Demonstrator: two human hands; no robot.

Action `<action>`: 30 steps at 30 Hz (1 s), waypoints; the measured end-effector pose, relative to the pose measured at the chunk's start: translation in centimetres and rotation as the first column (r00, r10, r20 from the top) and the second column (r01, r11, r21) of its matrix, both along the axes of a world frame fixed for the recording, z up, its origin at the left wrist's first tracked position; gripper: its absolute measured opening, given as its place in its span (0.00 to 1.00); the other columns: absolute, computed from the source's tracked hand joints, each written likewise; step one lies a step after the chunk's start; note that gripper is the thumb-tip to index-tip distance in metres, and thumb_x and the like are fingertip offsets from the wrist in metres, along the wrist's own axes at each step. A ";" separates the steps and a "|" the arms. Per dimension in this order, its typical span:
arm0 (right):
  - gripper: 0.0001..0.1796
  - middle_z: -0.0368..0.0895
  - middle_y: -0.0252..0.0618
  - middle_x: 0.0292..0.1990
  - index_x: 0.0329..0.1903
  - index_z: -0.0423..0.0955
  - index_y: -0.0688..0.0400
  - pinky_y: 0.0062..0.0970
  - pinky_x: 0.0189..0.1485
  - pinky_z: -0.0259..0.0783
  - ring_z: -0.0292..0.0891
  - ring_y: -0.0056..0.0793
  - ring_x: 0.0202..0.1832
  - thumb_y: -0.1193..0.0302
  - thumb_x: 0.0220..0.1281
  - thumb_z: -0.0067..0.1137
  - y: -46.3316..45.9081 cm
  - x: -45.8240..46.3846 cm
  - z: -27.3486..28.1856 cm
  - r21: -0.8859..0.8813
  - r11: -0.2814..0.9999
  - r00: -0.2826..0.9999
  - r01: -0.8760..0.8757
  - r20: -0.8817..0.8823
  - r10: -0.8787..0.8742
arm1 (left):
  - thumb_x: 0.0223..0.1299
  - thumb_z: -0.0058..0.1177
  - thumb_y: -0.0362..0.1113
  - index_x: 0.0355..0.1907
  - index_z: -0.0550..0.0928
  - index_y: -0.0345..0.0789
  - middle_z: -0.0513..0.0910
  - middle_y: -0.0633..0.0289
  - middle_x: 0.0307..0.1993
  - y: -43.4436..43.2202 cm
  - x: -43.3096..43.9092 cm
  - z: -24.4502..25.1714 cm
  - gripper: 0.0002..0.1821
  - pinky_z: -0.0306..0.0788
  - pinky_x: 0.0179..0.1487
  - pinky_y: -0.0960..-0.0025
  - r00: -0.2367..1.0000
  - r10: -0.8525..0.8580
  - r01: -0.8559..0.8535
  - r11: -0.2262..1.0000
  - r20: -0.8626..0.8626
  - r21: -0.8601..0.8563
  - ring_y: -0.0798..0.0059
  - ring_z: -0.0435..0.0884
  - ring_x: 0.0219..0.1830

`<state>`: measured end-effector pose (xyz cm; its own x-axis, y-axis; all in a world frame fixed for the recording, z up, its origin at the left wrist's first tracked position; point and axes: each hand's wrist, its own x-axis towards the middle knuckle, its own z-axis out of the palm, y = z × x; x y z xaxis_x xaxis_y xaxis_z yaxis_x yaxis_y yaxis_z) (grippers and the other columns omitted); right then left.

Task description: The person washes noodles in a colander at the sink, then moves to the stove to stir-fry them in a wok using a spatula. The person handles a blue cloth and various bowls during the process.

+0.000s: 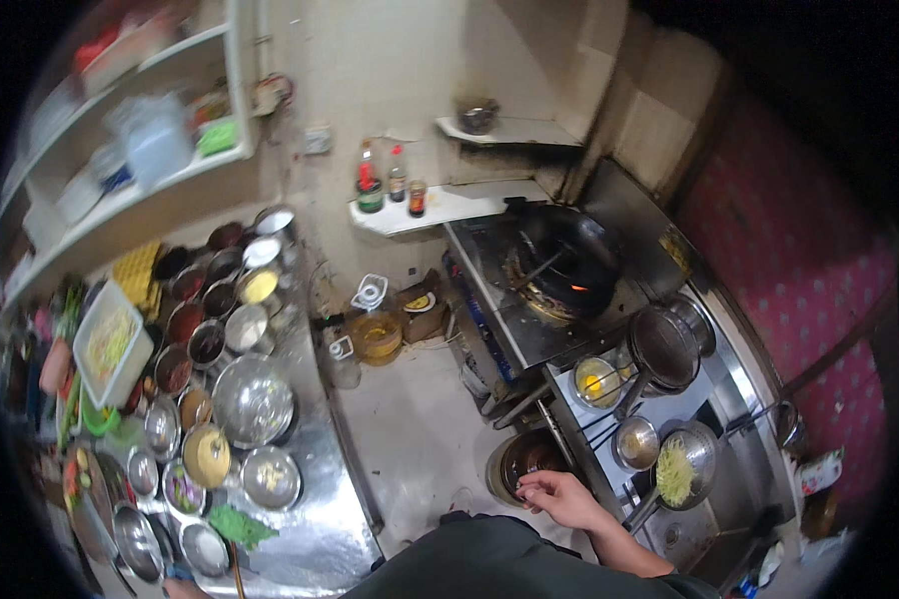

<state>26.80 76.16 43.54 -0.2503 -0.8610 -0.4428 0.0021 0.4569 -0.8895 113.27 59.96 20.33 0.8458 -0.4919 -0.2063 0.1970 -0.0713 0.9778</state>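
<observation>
My right hand hangs above a brown lidded pot or crock on the floor, its fingers loosely bent. I see nothing between them. A sliver of my left hand shows at the bottom left edge, beside a small blue item; its grip is cut off by the frame. Close to it are a steel bowl, a bowl of white powder or grains and a green leaf. Right of my right hand lies a perforated strainer with pale green shreds in it.
A black wok sits on the stove, an orange glow beside it. Nearby are a bowl with egg yolk and a sieve. Many seasoning pots crowd the steel table. Bottles stand on a corner shelf.
</observation>
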 end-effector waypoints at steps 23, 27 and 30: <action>0.12 0.84 0.44 0.37 0.51 0.74 0.67 0.24 0.34 0.77 0.81 0.26 0.33 0.78 0.66 0.54 -13.8 -9.5 -6.4 0.053 0.760 0.760 0.648 -0.109 -0.641 | 0.74 0.36 0.53 0.61 0.71 0.38 0.76 0.57 0.59 -44.0 -96.1 17.2 0.25 0.65 0.66 0.50 -0.416 -0.625 0.879 -0.090 -0.661 -0.468 0.58 0.75 0.59; 0.12 0.83 0.42 0.37 0.50 0.73 0.68 0.24 0.36 0.77 0.81 0.25 0.34 0.78 0.66 0.54 -18.2 -8.6 -4.3 0.020 0.643 0.642 0.766 -0.076 -0.762 | 0.75 0.30 0.56 0.58 0.73 0.37 0.79 0.54 0.54 -46.4 -106.7 15.2 0.28 0.66 0.65 0.48 -0.511 -0.531 0.859 -0.284 -0.676 -0.426 0.56 0.76 0.58; 0.12 0.83 0.41 0.39 0.51 0.73 0.68 0.23 0.37 0.77 0.80 0.24 0.35 0.77 0.67 0.54 -19.9 -7.5 -3.8 0.036 0.566 0.567 0.824 -0.084 -0.820 | 0.75 0.29 0.56 0.59 0.72 0.36 0.79 0.52 0.54 -46.8 -112.9 13.9 0.28 0.69 0.62 0.45 -0.483 -0.497 0.869 -0.373 -0.721 -0.325 0.54 0.78 0.56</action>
<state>19.25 56.23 39.76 -0.8589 -0.2423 -0.4511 0.3619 0.3361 -0.8695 0.42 13.17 34.23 -0.8136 -0.0751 -0.5766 -0.2623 -0.8376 0.4792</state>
